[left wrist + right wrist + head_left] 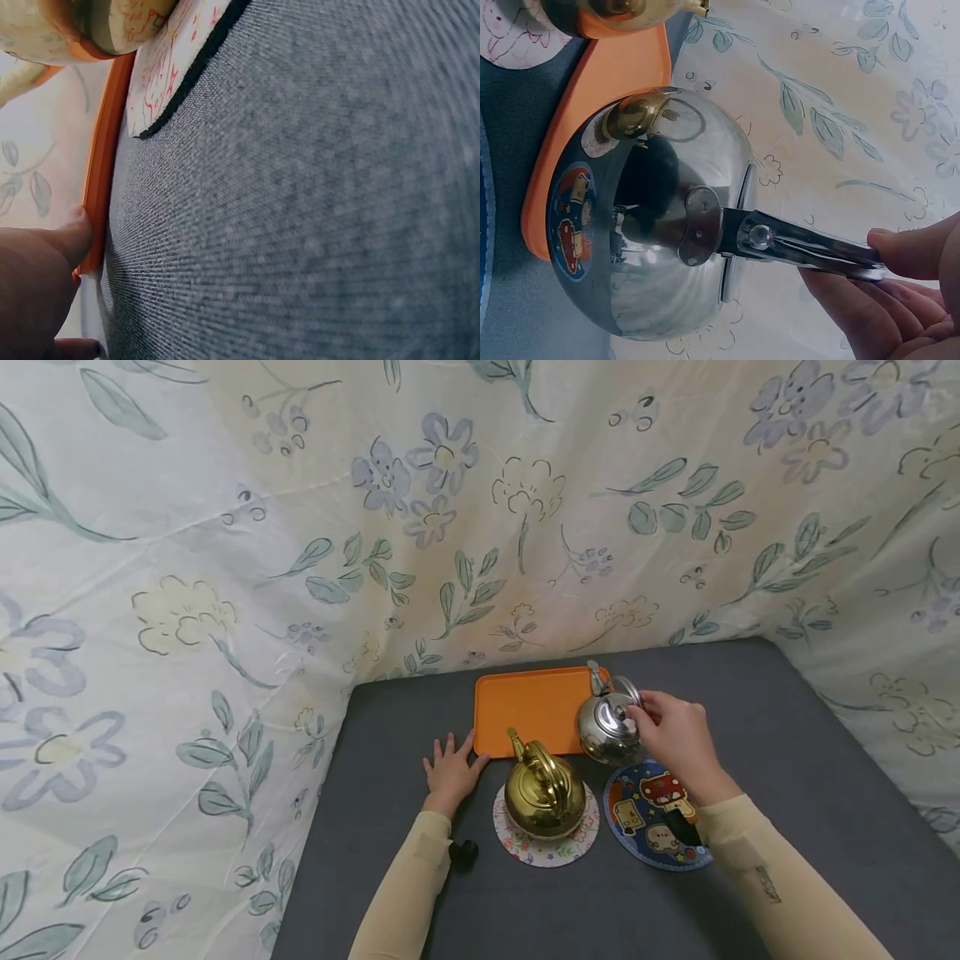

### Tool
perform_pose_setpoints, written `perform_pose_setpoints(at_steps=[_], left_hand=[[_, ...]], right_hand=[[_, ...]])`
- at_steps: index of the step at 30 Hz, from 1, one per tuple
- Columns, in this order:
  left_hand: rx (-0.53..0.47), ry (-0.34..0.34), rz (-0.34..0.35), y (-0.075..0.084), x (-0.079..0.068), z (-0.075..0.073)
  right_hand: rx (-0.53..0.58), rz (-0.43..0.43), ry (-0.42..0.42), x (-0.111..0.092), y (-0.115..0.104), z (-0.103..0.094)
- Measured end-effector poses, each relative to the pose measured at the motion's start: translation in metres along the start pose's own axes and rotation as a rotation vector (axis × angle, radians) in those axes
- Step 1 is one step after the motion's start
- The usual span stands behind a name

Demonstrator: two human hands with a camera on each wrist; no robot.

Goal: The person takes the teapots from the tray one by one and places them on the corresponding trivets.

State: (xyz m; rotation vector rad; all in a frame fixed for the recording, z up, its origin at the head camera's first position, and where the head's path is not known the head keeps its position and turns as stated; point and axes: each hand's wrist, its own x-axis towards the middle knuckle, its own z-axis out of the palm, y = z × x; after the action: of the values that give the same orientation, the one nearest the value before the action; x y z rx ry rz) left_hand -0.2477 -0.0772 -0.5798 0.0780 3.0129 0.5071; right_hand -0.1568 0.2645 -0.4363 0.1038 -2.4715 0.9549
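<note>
My right hand [681, 739] grips the handle of a shiny silver kettle [603, 735], thumb on one side and fingers curled on the other in the right wrist view. The kettle [652, 225] overlaps the right front corner of the orange tray [521, 710] in the head view, its spout towards the back. My left hand [452, 777] lies with fingers spread at the tray's left front corner. In the left wrist view its thumb [73, 236] touches the tray's edge [101, 172]. A gold kettle [546, 802] stands on a round floral mat [551, 856] between my arms.
A round dark blue mat with cartoon figures [633, 839] lies right of the floral mat, partly hidden under my right forearm. A dark grey cloth [382, 777] covers the table. Flower-patterned fabric [450, 568] hangs behind the table and at both sides.
</note>
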Motion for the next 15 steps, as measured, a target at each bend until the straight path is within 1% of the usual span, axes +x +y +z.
perform_pose_setpoints(at_steps=[15], left_hand=[[0.005,-0.001,0.001,0.0,-0.003,0.001]], right_hand=[[-0.021,-0.006,0.016,-0.027,0.007,-0.009]])
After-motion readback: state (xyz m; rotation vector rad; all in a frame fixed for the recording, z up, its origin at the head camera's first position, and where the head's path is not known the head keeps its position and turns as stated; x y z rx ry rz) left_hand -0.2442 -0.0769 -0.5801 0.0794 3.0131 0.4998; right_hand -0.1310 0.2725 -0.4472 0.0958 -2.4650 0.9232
